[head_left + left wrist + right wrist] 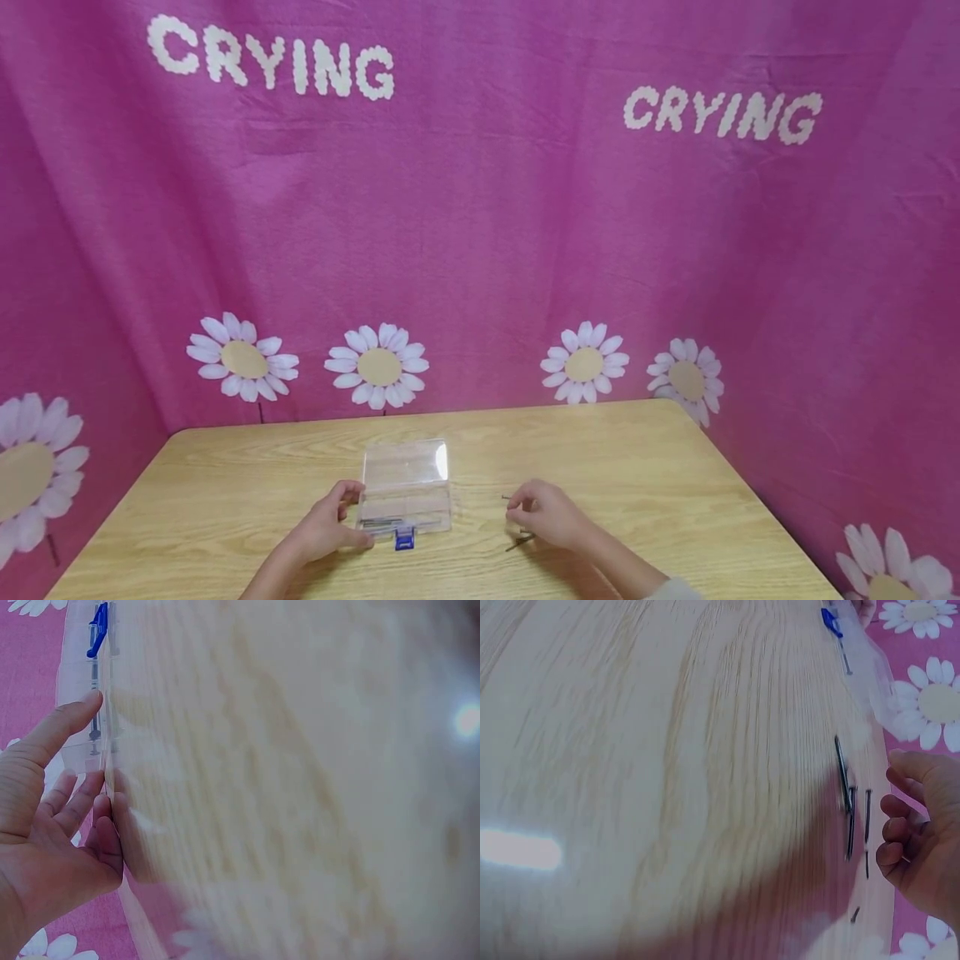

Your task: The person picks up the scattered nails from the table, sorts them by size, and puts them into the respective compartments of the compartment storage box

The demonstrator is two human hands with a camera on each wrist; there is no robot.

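Observation:
A clear plastic box (405,505) with a blue latch (405,537) lies with its lid (405,461) raised. Several long metal nails (382,522) are inside its front part. My left hand (327,521) holds the box's left side, thumb at the front corner and fingers farther back. To the right of the box, my right hand (551,514) hovers over loose nails on the table, its fingers loosely bent. In the right wrist view, dark nails (850,823) of differing lengths lie beside the hand (922,832). I see nothing between those fingers.
The wooden table (225,475) has a light grain and rounded far corners. Behind it and along both sides hangs a pink curtain (480,250) with white daisies and white lettering. A grey sleeve (675,589) shows on the right arm.

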